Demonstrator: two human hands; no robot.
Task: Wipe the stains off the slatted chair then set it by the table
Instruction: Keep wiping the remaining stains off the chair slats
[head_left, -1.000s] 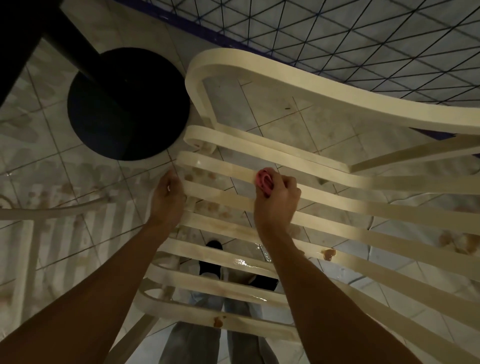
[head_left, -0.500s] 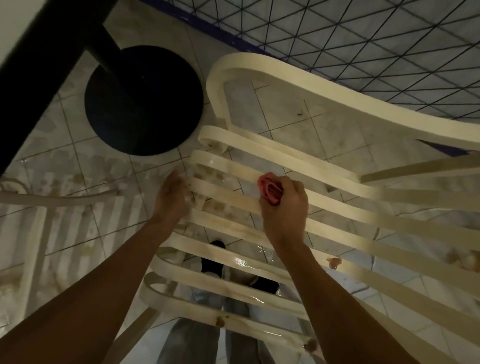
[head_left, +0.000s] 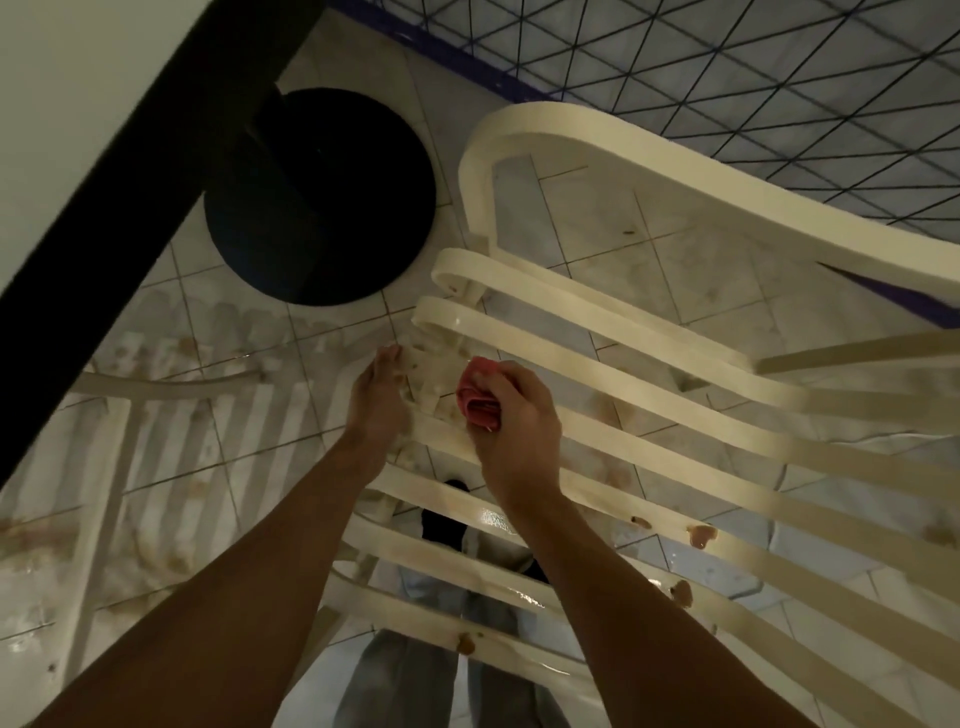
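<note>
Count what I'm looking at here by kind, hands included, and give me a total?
Cream slatted plastic chair: 2
Crumpled red cloth: 1
Black-edged table on a round black base: 1
Bare hands, left hand and right hand: 2
Total: 6

A tiled eating area, whether café or home patio is unclear: pale floor tiles (head_left: 701, 260) at centre, a table (head_left: 130, 171) on a round black base (head_left: 322, 208) upper left, a cream slatted chair (head_left: 675, 395) at right, and a diamond-gridded wall (head_left: 779, 78) upper right.

slatted chair (head_left: 623, 161): cream, wet slats | stains (head_left: 701, 535): brown blobs | table (head_left: 104, 260): near
</note>
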